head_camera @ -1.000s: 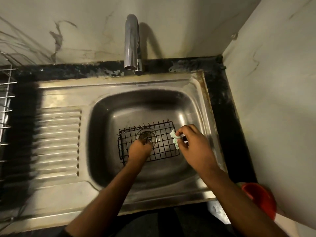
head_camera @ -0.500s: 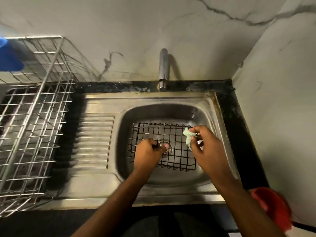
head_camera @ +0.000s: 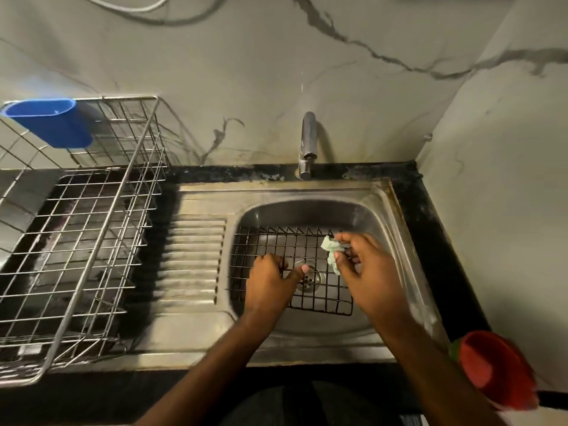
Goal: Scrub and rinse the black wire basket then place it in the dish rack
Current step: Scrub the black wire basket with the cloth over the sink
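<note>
The black wire basket lies in the bowl of the steel sink, over the drain. My left hand grips the basket's wires near its middle, thumb stretched toward the drain. My right hand pinches a small pale green scrub cloth against the basket's right side. The silver wire dish rack stands on the counter left of the sink.
A chrome tap rises behind the sink, with no water visible. A blue plastic holder hangs on the rack's back corner. A red cup sits at the counter's right front edge. The ribbed drainboard lies between rack and bowl.
The view has tilted up and pulled back, bringing the dish rack and blue holder fully into sight. Both hands stay on the basket, with the cloth shifted slightly along its right side.
</note>
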`<control>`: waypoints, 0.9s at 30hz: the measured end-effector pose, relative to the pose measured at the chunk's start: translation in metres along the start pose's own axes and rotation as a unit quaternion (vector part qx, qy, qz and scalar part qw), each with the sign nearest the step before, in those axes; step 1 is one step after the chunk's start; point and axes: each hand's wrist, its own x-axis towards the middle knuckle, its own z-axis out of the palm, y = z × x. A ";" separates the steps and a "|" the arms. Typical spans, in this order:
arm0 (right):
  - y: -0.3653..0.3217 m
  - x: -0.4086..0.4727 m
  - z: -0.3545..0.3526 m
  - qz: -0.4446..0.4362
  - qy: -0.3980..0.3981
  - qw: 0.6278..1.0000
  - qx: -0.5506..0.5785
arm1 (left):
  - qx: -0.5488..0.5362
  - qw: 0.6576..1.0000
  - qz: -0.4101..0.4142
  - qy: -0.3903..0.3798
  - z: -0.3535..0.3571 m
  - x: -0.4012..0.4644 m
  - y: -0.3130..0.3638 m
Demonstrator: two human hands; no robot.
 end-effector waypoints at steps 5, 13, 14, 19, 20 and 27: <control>-0.008 0.009 0.007 -0.046 -0.010 0.998 -0.037 | 0.041 0.999 0.023 0.009 -0.005 -0.007 0.008; -0.012 0.021 0.015 -0.118 -0.121 0.977 -0.132 | 0.097 0.993 0.061 0.001 -0.004 -0.010 0.018; -0.010 0.025 0.010 -0.112 -0.119 0.978 -0.133 | 0.097 0.994 0.060 0.002 -0.004 -0.011 0.019; -0.002 0.037 0.002 -0.093 -0.091 0.982 -0.134 | 0.081 0.995 0.053 0.007 -0.003 -0.011 0.020; -0.005 0.033 0.003 -0.103 -0.093 0.981 -0.137 | 0.079 0.995 0.053 0.008 -0.003 -0.011 0.020; -0.007 0.005 0.015 -0.179 -0.091 0.973 -0.114 | 0.072 0.993 0.083 0.033 -0.007 -0.011 0.022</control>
